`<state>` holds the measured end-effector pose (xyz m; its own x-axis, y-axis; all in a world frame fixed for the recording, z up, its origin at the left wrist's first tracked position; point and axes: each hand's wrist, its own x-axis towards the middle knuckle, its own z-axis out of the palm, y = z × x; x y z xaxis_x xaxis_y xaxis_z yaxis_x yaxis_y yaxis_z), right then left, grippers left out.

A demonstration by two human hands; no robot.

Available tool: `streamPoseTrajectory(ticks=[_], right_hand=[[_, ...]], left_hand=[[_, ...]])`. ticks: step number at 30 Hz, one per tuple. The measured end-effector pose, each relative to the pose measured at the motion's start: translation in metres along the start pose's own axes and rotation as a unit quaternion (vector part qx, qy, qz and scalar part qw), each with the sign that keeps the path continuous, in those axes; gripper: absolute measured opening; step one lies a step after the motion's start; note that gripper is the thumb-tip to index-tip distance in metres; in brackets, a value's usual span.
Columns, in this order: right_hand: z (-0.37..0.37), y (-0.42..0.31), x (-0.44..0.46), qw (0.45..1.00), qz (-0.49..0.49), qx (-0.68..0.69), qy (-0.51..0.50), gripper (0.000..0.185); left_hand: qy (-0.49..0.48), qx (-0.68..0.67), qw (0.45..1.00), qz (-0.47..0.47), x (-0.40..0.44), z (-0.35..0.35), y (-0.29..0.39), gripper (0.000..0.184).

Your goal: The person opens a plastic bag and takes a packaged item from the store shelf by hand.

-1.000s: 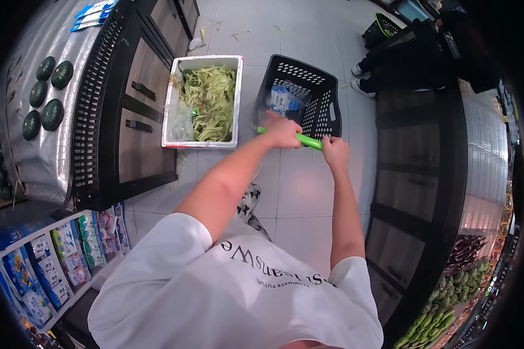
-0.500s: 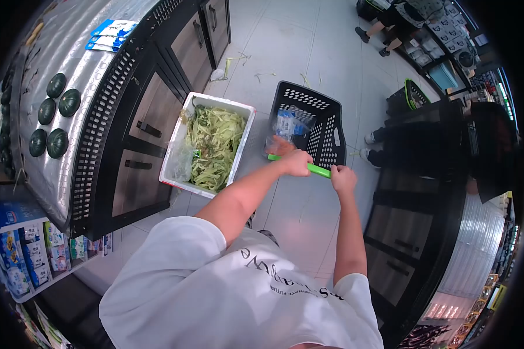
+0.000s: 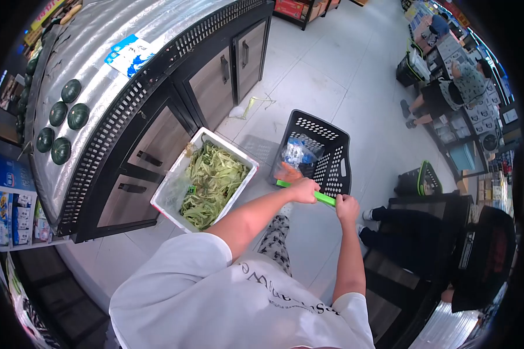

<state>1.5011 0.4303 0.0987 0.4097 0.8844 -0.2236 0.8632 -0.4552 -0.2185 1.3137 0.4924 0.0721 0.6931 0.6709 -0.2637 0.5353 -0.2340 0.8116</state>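
A black shopping basket [image 3: 326,156] with perforated sides is in front of me, near the middle of the view. Both my hands are wrapped around its green handle [image 3: 325,199]. My left hand [image 3: 303,190] grips the middle of the bar, while my right hand [image 3: 347,208] closes on its right end. Inside the basket lie a blue-and-white packet [image 3: 296,151] and something orange in clear plastic [image 3: 289,173]. To the left of the basket, a white foam box [image 3: 237,210] on the floor holds a heap of pale green husks or leaves [image 3: 215,177].
A display counter [image 3: 151,99] with dark cabinets runs along the left, bearing several dark green squashes [image 3: 78,116] and blue-white packets [image 3: 129,55]. A dark-clothed person [image 3: 483,256] stands close on my right. Another person [image 3: 468,81] and a green-rimmed basket [image 3: 419,179] are farther right.
The view has shifted, so the counter, foam box and basket appear lower. My leg now shows beneath my arms. Both hands keep hold of the basket's handle.
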Motion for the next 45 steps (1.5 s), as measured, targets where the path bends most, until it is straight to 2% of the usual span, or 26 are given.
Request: streamPoseTrajectory(ticks=[5, 6, 12, 13, 19, 20, 26, 27, 32, 37, 41, 45], right_hand=[[-0.017, 0.009, 0.094, 0.995, -0.094, 0.009, -0.015, 0.036], [-0.013, -0.019, 0.112, 0.994, -0.105, -0.015, -0.037, 0.036], [-0.028, -0.030, 0.205, 0.977, -0.203, -0.034, -0.048, 0.035], [-0.022, -0.060, 0.220, 0.974, -0.210, -0.047, -0.072, 0.035], [-0.032, -0.060, 0.296, 0.948, -0.310, -0.044, -0.063, 0.032], [-0.022, -0.081, 0.306, 0.943, -0.317, -0.055, -0.082, 0.031], [-0.024, -0.107, 0.381, 0.916, -0.391, -0.057, -0.063, 0.030], [-0.017, -0.127, 0.386, 0.913, -0.394, -0.071, -0.081, 0.029], [-0.030, -0.149, 0.446, 0.899, -0.420, -0.051, -0.113, 0.028], [-0.028, -0.166, 0.500, 0.869, -0.472, -0.082, -0.128, 0.026], [-0.032, -0.172, 0.523, 0.855, -0.489, -0.080, -0.156, 0.025], [-0.030, -0.169, 0.570, 0.822, -0.532, -0.101, -0.175, 0.023]], left_hand=[[0.082, -0.019, 0.995, -0.048, 0.069, -0.011, 0.001, 0.024], [0.091, -0.053, 0.992, -0.068, 0.071, -0.025, -0.020, 0.024], [0.166, -0.061, 0.979, -0.106, 0.120, -0.053, -0.006, 0.021], [0.167, -0.082, 0.975, -0.120, 0.121, -0.070, -0.026, 0.020], [0.198, -0.117, 0.969, -0.091, 0.168, -0.085, -0.014, 0.014], [0.200, -0.139, 0.964, -0.102, 0.166, -0.098, -0.033, 0.014], [0.256, -0.150, 0.949, -0.108, 0.212, -0.127, -0.037, 0.016], [0.254, -0.170, 0.944, -0.123, 0.212, -0.136, -0.053, 0.016], [0.299, -0.200, 0.918, -0.167, 0.265, -0.152, -0.050, 0.017], [0.300, -0.230, 0.916, -0.133, 0.305, -0.160, -0.065, 0.014], [0.264, -0.239, 0.928, -0.109, 0.330, -0.160, -0.077, 0.021], [0.259, -0.249, 0.922, -0.144, 0.361, -0.175, -0.063, 0.025]])
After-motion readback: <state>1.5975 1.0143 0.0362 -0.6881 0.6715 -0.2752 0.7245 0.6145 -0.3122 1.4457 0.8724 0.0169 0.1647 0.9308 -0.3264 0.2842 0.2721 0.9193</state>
